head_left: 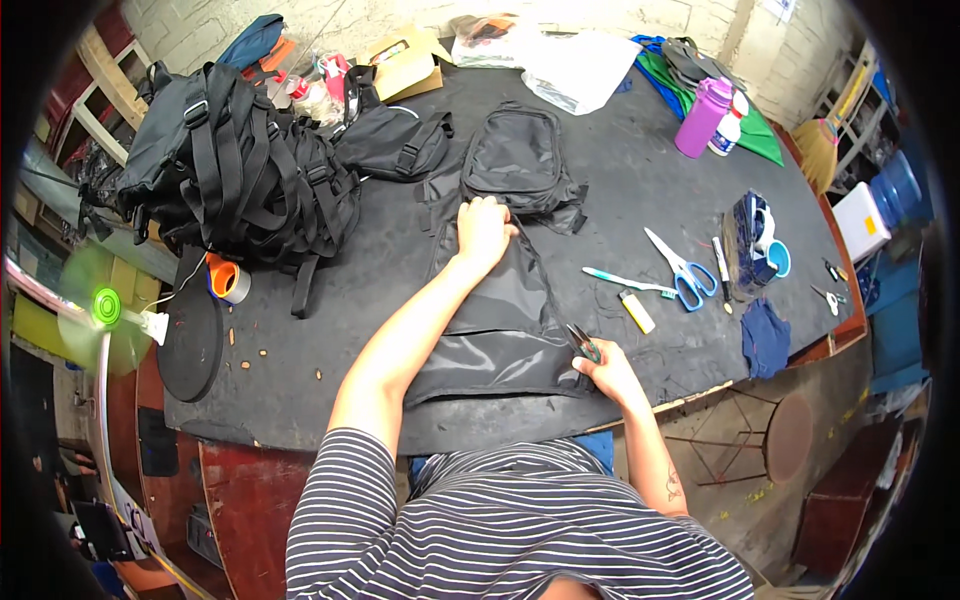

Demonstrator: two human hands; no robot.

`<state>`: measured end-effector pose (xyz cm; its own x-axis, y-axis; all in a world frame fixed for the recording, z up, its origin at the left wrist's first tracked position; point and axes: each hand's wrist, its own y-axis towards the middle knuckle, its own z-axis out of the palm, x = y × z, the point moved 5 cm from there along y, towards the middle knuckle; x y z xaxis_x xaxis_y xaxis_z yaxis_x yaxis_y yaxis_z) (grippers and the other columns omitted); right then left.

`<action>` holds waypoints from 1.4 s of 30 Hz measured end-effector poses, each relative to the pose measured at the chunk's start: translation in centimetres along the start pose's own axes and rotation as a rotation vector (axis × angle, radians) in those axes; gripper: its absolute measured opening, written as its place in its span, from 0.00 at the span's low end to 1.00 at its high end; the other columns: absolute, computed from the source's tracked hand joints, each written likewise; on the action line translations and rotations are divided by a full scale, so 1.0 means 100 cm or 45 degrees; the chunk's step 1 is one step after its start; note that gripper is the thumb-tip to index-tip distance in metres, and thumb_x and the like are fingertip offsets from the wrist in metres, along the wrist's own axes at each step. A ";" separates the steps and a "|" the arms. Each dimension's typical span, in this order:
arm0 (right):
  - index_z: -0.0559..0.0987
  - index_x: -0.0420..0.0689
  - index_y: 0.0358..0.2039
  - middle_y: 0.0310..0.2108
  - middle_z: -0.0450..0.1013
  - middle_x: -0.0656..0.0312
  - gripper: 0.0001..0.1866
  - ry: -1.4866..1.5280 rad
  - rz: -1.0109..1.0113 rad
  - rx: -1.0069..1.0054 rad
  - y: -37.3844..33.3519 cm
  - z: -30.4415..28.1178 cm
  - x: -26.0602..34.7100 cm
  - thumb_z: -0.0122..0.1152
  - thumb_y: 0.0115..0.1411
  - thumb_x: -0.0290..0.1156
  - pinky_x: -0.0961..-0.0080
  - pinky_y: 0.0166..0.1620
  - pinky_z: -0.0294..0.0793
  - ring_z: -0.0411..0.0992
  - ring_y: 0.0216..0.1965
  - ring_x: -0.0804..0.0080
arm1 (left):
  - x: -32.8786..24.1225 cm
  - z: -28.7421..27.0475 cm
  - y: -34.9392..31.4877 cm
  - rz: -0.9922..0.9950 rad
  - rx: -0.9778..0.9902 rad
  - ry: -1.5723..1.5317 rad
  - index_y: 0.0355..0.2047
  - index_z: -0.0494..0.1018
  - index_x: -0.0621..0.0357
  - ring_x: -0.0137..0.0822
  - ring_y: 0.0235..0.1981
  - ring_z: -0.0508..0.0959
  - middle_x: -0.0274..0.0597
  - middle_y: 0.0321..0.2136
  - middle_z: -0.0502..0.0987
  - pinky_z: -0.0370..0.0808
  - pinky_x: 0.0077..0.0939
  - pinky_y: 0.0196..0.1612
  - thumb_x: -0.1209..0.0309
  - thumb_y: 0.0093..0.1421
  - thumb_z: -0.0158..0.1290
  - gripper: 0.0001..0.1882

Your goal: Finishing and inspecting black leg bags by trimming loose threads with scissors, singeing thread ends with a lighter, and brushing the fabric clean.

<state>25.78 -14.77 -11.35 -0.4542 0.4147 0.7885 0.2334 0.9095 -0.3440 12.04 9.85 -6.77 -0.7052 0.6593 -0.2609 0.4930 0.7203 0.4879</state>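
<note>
A black backpack [490, 360] lies flat on the dark table in front of me, its zipped pocket section [513, 155] at the far end. My left hand [484, 236] is closed on the backpack's fabric just below that pocket. In my right hand [610, 375] is a pair of small thread snips [583, 345], points up and to the left, beside the backpack's near right edge. The palm side of my left fingers is hidden, so how much fabric they pinch does not show.
Strapped black bags [240, 170] are heaped at left, near a tape roll [227, 279]. Blue-handled scissors [690, 280], a toothbrush [628, 282] and a yellow lighter [637, 311] lie at right. Farther back stands a purple bottle [704, 118]. A green fan [106, 306] spins off the left edge.
</note>
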 end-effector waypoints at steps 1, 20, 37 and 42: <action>0.75 0.35 0.36 0.25 0.73 0.52 0.15 0.020 -0.015 -0.015 -0.001 0.002 0.000 0.63 0.48 0.29 0.72 0.37 0.68 0.70 0.29 0.69 | 0.007 0.009 -0.001 -0.043 -0.034 -0.017 0.19 0.75 0.55 0.42 0.33 0.72 0.41 0.24 0.72 0.65 0.38 0.37 0.66 0.43 0.60 0.08; 0.74 0.37 0.26 0.18 0.63 0.71 0.10 0.248 -0.174 0.531 0.000 -0.002 0.010 0.64 0.50 0.30 0.80 0.28 0.61 0.59 0.23 0.82 | 0.084 -0.124 -0.156 -0.870 0.040 -1.434 0.34 0.70 0.60 0.26 0.29 0.70 0.36 0.39 0.71 0.69 0.20 0.35 0.68 0.64 0.46 0.09; 0.71 0.40 0.45 0.38 0.69 0.65 0.16 0.608 -1.073 -0.368 -0.027 -0.094 0.190 0.59 0.54 0.27 0.80 0.46 0.64 0.67 0.40 0.77 | -0.049 -0.203 -0.035 0.311 -0.023 -1.883 0.28 0.70 0.57 0.32 0.46 0.66 0.54 0.55 0.61 0.60 0.31 0.53 0.65 0.60 0.51 0.09; 0.75 0.39 0.36 0.32 0.69 0.59 0.14 -0.002 -1.167 -0.702 -0.040 -0.070 0.224 0.64 0.47 0.24 0.78 0.33 0.70 0.71 0.30 0.69 | -0.052 -0.182 -0.043 0.207 -0.144 -2.001 0.26 0.69 0.58 0.25 0.41 0.67 0.48 0.56 0.58 0.64 0.27 0.49 0.66 0.60 0.51 0.10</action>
<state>20.71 -9.31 11.27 -0.6548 -0.4202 0.6283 0.1586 0.7363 0.6578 4.38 -0.58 7.64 0.5935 0.3321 -0.7331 0.4180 0.6512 0.6334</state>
